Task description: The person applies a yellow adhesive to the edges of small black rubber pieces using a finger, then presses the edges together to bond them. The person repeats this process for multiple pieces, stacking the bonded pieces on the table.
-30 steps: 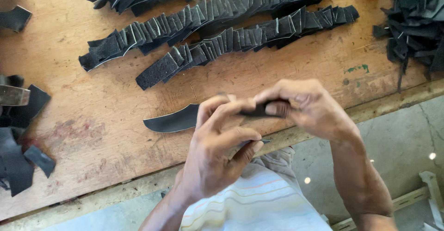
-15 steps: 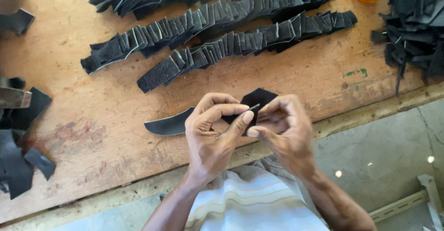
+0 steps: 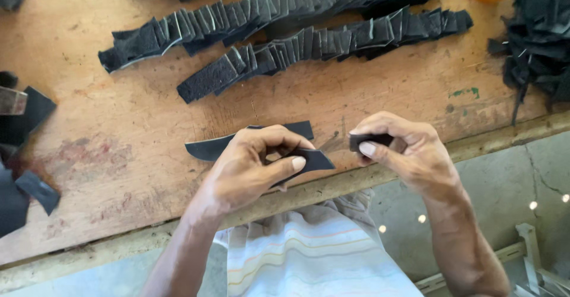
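Head view
Left hand (image 3: pixel 252 166): knuckles up over the near edge of the table (image 3: pixel 119 148), fingers curled, thumb pressed on a black cut piece (image 3: pixel 312 159), gripping it.
Black cut piece: flat, pointed toward the right, jutting out from under the left thumb, just above the near edge.
Right hand (image 3: pixel 407 154): beside the left, apart from it, thumb and fingers pinched shut on a small dark piece (image 3: pixel 371 139).
Small dark piece: held level between the fingertips, past the near edge, close to the black cut piece but not touching.
Curved black strip (image 3: pixel 208 148): lying on the table behind the left hand, partly hidden by it.
Rows of black pieces (image 3: pixel 320 41): overlapped in long lines toward the far edge, well apart from both hands.
Loose black heap (image 3: pixel 534 41): at the far right corner.
Dark scraps (image 3: pixel 29 154): along the left edge.
Striped cloth (image 3: pixel 309 255): below the near edge, between the forearms.
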Motion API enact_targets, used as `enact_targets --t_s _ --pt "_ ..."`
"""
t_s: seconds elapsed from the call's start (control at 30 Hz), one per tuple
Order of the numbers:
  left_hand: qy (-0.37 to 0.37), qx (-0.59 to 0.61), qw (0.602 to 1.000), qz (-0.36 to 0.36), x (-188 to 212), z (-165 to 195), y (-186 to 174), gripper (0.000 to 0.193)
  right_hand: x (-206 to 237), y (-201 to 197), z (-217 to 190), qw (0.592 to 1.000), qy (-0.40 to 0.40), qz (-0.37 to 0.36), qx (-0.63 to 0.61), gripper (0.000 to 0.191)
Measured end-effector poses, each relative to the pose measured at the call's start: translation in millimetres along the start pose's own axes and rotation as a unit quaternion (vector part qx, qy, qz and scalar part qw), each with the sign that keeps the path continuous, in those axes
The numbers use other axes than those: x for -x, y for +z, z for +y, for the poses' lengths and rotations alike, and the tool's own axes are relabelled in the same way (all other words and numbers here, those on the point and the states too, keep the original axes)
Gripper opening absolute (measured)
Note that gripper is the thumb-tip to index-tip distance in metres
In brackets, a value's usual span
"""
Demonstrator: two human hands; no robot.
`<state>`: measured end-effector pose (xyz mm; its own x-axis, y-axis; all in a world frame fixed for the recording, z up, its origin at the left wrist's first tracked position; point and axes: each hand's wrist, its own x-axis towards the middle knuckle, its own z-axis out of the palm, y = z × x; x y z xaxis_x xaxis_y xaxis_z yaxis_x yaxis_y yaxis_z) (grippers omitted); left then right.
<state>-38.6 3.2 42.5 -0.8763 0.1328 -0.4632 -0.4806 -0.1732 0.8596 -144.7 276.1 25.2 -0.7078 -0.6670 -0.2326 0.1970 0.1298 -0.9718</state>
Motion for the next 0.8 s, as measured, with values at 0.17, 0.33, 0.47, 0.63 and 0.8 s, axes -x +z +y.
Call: enact_targets --t_s 0.17,0.33,0.47,0.63,0.8 --pt "-0.026 0.024 0.999 -0.001 -18.4 -14.6 3.7 0.029 -12.8 9.5 -3.9 0.995 0.096 0.037 0.016 0.021" --pt "0.008 0.035 0.999 -0.007 -24.7 -30.1 7.1 0.031 -26.5 11.9 -6.1 0.997 0.070 0.011 0.003 0.015" --pt "-0.012 0.048 0.999 -0.010 -28.0 -33.3 7.6 0.030 -32.0 12.2 -5.0 0.996 0.085 0.009 -0.031 0.019" --pt "0.012 0.080 0.997 -0.015 -30.3 -33.8 12.5 0.032 -28.6 16.5 4.0 0.998 0.046 0.006 -0.047 0.015" --pt "0.009 0.074 0.997 -0.007 -29.9 -33.4 15.5 0.024 -26.1 13.2 14.5 0.996 0.036 -0.012 -0.084 0.015"
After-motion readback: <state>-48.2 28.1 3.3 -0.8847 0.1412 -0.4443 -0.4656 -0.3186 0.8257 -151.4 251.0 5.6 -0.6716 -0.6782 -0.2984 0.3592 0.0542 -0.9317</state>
